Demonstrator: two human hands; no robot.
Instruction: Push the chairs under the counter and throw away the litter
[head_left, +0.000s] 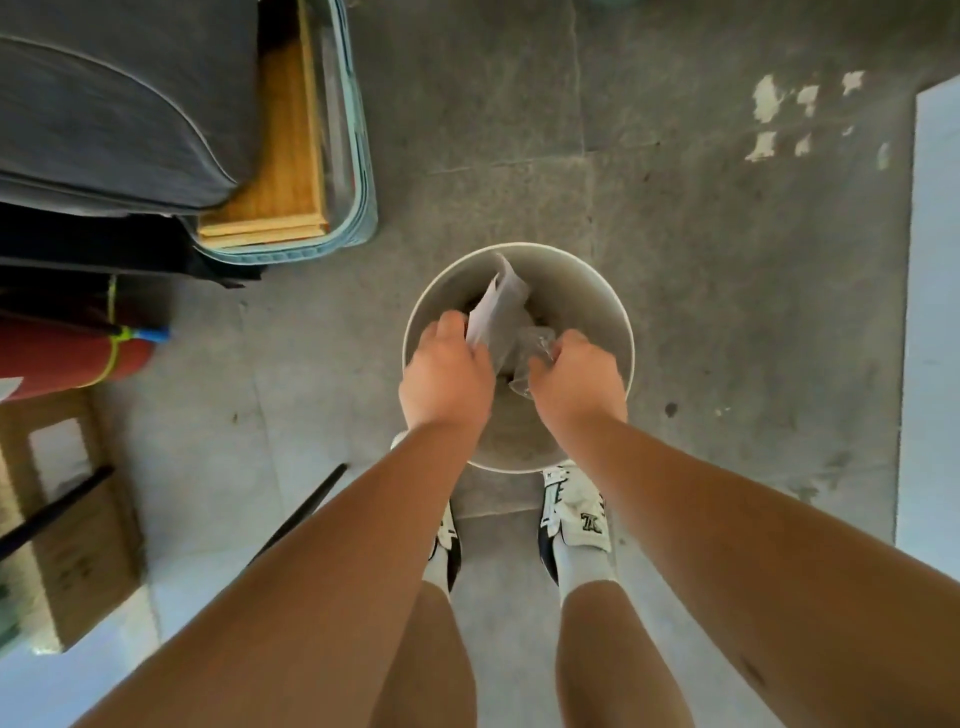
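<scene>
A round pale waste bin (608, 306) stands on the concrete floor right in front of my feet. Both my hands are over its opening. My left hand (447, 376) is shut on a white paper wrapper (498, 306) that sticks up and away from me into the bin. My right hand (576, 382) is shut on a crumpled piece of clear plastic (535, 353), held beside the paper. The bottom of the bin is hidden by my hands and the litter. No chairs or counter are in view.
A grey cushion (119, 114) on a wooden board (280, 171) with a teal-edged frame lies at the upper left. A red cylinder (67, 358) and a cardboard box (67, 545) are at the left. A white surface edge (935, 312) runs down the right.
</scene>
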